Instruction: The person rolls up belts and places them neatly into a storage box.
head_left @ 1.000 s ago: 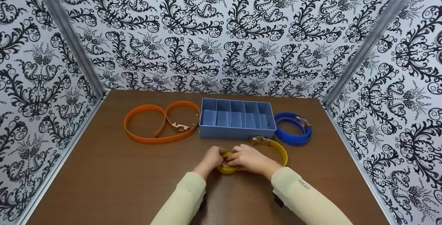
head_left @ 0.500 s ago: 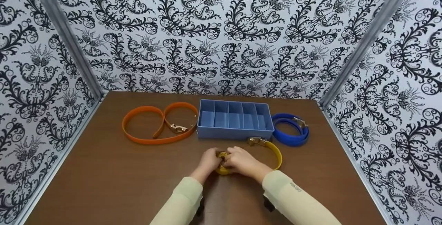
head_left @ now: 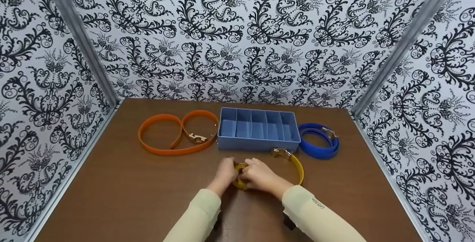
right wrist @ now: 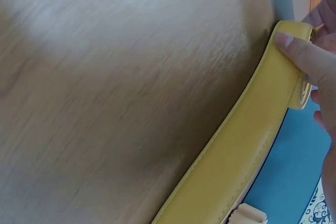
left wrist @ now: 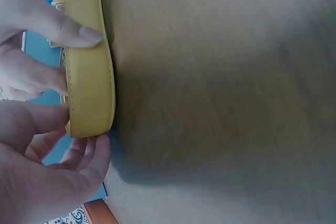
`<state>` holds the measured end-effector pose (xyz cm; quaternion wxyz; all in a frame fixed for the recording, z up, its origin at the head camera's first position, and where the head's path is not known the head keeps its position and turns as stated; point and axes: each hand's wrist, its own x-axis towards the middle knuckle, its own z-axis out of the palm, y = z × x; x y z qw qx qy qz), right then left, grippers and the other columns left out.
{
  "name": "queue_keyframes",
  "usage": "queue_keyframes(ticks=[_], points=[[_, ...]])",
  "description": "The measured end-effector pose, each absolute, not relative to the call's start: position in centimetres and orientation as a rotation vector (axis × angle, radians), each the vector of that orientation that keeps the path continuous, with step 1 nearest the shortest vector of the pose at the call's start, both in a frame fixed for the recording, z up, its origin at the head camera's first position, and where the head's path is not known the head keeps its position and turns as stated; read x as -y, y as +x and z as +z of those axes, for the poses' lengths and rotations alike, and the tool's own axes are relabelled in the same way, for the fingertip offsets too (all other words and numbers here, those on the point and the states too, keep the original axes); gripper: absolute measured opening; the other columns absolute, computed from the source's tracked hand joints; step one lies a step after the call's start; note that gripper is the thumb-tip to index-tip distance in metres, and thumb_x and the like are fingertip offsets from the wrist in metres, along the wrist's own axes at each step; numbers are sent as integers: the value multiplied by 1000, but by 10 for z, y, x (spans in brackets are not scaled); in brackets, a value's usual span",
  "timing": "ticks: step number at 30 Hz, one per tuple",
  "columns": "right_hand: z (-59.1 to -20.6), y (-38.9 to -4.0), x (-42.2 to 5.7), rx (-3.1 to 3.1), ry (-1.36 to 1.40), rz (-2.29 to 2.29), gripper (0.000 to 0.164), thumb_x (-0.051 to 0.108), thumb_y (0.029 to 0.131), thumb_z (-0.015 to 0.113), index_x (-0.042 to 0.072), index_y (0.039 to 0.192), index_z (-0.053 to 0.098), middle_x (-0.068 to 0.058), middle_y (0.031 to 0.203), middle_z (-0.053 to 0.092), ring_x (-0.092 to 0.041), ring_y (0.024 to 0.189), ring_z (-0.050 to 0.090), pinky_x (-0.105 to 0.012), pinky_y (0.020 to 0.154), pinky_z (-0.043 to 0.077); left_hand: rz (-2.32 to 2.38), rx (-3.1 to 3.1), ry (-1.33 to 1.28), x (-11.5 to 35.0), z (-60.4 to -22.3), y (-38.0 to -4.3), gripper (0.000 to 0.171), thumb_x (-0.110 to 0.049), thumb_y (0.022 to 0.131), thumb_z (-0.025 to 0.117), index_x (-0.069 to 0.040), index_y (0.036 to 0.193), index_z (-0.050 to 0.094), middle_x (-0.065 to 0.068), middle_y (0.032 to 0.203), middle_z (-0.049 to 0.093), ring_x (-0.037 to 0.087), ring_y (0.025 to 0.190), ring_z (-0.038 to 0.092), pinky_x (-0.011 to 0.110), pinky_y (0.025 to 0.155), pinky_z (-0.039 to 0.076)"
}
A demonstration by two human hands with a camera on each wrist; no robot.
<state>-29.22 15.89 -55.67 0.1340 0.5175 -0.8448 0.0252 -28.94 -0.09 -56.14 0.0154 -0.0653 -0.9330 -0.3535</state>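
Note:
A yellow belt (head_left: pixel 299 168) stands on its edge, one end wound into a tight coil (left wrist: pixel 89 90). My left hand (head_left: pixel 225 173) holds the coil's left side, with fingers curled round its outer face in the left wrist view. My right hand (head_left: pixel 260 174) pinches the coil from the other side. Its thumb (right wrist: pixel 300 51) presses on the outer strap and its other fingers are partly hidden behind the coil. From there the loose length curves away to the right and back to a gold-coloured buckle (head_left: pixel 281 153) beside the divided box.
Behind the hands, a blue-grey box (head_left: pixel 258 144) has several compartments. An orange belt (head_left: pixel 174 151) lies in two loops to its left, its buckle inside one loop. A coiled blue belt (head_left: pixel 318 152) lies to its right. Patterned walls (head_left: pixel 237 64) surround the brown table (head_left: pixel 122 193).
The free length of the yellow belt has drawn in a little toward the coil. Both hands keep their hold on the coil. The other belts and the box stay in place.

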Motion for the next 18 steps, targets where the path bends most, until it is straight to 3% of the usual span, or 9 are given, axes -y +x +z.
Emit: queue_keyframes(ticks=[5, 11, 14, 18], points=[[-554, -290, -165, 2462, 1551, 86, 26, 32, 66, 86, 22, 89, 77, 11, 81, 68, -17, 77, 46, -30, 66, 34, -1115, 2919, -311, 2, -561, -292, 27, 9, 72, 69, 7, 99, 69, 19, 95, 65, 36, 95, 62, 45, 88, 48], [-552, -294, -178, 2340, 1641, 58, 25, 24, 79, 80, 22, 104, 77, 9, 95, 70, -18, 83, 51, -31, 69, 38, -1119, 2868, -485, 5, -561, -293, 11, 7, 77, 71, 4, 88, 70, 16, 87, 66, 33, 87, 62, 43, 82, 49], [-555, -298, -183, 2252, 1655, 60, 20, 16, 86, 73, 22, 104, 78, 8, 95, 70, -17, 84, 53, -32, 72, 40, -1102, 2847, -561, 5, -563, -293, 7, 5, 79, 71, 4, 85, 68, 16, 87, 65, 33, 87, 62, 43, 81, 49], [-560, -301, -183, 2168, 1649, 72, 17, 12, 87, 69, 22, 98, 79, 8, 85, 67, -16, 77, 49, -30, 68, 36, -1091, 2838, -614, 5, -565, -293, 9, 6, 80, 70, 5, 88, 69, 17, 90, 65, 34, 89, 62, 43, 83, 49]])
